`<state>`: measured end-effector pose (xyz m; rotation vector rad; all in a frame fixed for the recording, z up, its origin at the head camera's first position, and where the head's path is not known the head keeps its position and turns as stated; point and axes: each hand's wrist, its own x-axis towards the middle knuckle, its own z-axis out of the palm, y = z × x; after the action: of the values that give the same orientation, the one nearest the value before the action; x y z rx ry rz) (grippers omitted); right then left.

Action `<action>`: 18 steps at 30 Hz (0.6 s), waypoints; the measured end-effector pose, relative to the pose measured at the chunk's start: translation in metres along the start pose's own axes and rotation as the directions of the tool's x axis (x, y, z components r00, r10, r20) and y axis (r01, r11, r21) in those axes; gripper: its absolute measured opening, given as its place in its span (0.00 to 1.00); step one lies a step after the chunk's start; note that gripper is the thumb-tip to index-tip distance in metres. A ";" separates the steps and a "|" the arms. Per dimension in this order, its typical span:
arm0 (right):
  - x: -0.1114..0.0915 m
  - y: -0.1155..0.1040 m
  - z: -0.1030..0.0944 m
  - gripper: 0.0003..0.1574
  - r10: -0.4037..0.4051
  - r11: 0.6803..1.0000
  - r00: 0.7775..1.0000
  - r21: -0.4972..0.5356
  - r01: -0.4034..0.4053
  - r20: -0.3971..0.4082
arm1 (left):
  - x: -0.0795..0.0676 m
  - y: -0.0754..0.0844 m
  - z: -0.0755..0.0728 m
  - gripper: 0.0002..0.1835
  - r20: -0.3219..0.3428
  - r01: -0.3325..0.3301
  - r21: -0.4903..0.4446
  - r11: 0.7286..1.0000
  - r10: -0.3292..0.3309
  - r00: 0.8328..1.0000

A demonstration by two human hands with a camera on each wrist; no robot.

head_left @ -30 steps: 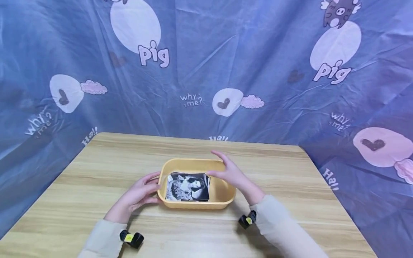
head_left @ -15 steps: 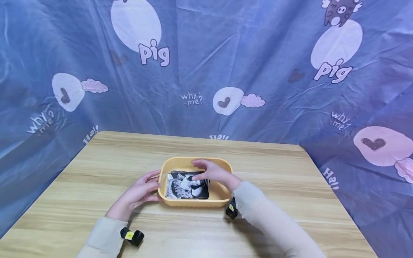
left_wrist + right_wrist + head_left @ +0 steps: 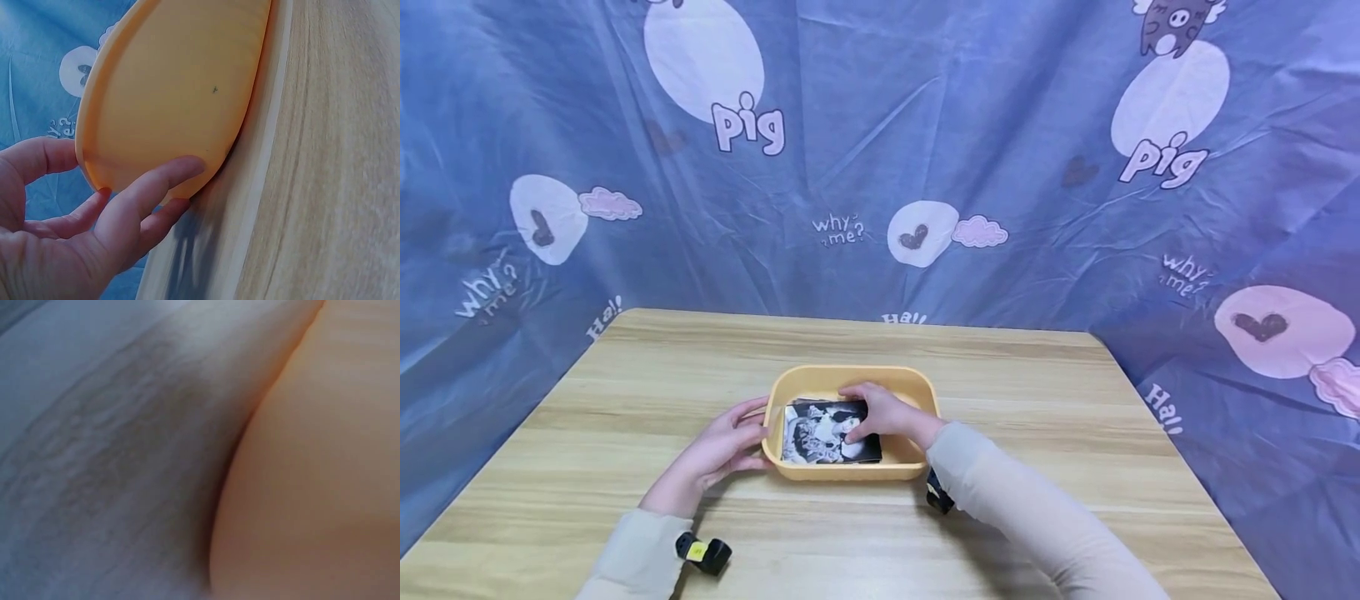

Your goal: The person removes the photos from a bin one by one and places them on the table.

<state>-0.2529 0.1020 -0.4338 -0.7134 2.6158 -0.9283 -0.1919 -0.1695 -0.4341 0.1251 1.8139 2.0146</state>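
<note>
A yellow plastic basin [image 3: 846, 472] with rounded corners holds a small stack of black-and-white photo prints [image 3: 816, 435]. The basin's left end meets the spread fingers of my left hand [image 3: 724, 443]. In the left wrist view those fingertips lie against the outer wall of the basin [image 3: 175, 81], near its rim. My right hand [image 3: 887, 414] reaches inside over the right part of the prints, thumb on the top picture and fingers towards the far edge. Its fingertips are partly hidden. Only the yellow wall [image 3: 319, 462] fills much of the blurred right wrist view.
The basin stands on a light wood table [image 3: 1015, 400]. Behind the table and along its sides hangs a blue printed curtain [image 3: 865, 150]. Black wrist cameras, such as the left one [image 3: 703, 553], stick out beside both sleeves.
My right hand has moved left and down from above the basin's right side onto the photo prints. The left hand stays at the basin's left end.
</note>
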 end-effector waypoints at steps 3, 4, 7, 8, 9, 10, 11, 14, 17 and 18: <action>0.001 -0.001 0.001 0.46 0.012 0.999 1.000 -0.046 -0.013 -0.018 | 0.000 -0.001 -0.001 0.39 0.003 -0.003 0.003 1.000 0.003 1.000; 0.001 -0.001 0.002 0.44 0.016 0.998 1.000 -0.054 -0.017 -0.026 | 0.000 -0.001 -0.001 0.39 0.004 -0.005 0.004 1.000 0.005 1.000; 0.003 0.000 0.003 0.41 0.026 0.998 0.999 -0.058 -0.029 -0.044 | 0.001 -0.001 -0.001 0.39 0.008 -0.005 0.004 1.000 0.005 1.000; 0.003 0.001 0.003 0.40 0.020 0.998 0.999 -0.060 -0.023 -0.048 | 0.001 -0.001 -0.002 0.39 0.009 -0.004 0.002 1.000 0.004 1.000; 0.004 0.003 0.003 0.39 0.010 0.998 0.999 -0.060 -0.013 -0.053 | 0.001 -0.001 -0.002 0.39 0.008 -0.002 0.000 1.000 0.002 1.000; 0.004 0.004 0.004 0.38 0.004 0.998 0.998 -0.056 -0.007 -0.056 | 0.001 -0.001 -0.002 0.39 0.009 0.000 -0.003 1.000 0.000 1.000; 0.005 0.005 0.004 0.38 -0.003 0.998 0.998 -0.062 0.000 -0.060 | 0.001 -0.001 -0.002 0.39 0.008 0.002 -0.005 1.000 -0.002 1.000; 0.010 0.016 0.007 0.37 -0.046 0.996 0.996 -0.082 0.039 -0.083 | 0.001 -0.002 -0.002 0.39 0.008 0.006 -0.009 1.000 -0.006 1.000; 0.010 0.016 0.007 0.35 -0.038 0.996 0.995 -0.084 0.030 -0.096 | 0.001 -0.002 -0.001 0.39 0.006 0.008 -0.010 1.000 -0.008 1.000; 0.010 0.016 0.007 0.34 -0.032 0.996 0.995 -0.083 0.024 -0.098 | 0.001 -0.001 -0.001 0.39 0.005 0.010 -0.010 1.000 -0.010 1.000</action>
<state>-0.2640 0.1032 -0.4503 -0.7439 2.7521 -0.8906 -0.1925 -0.1703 -0.4358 0.1180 1.7981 2.0148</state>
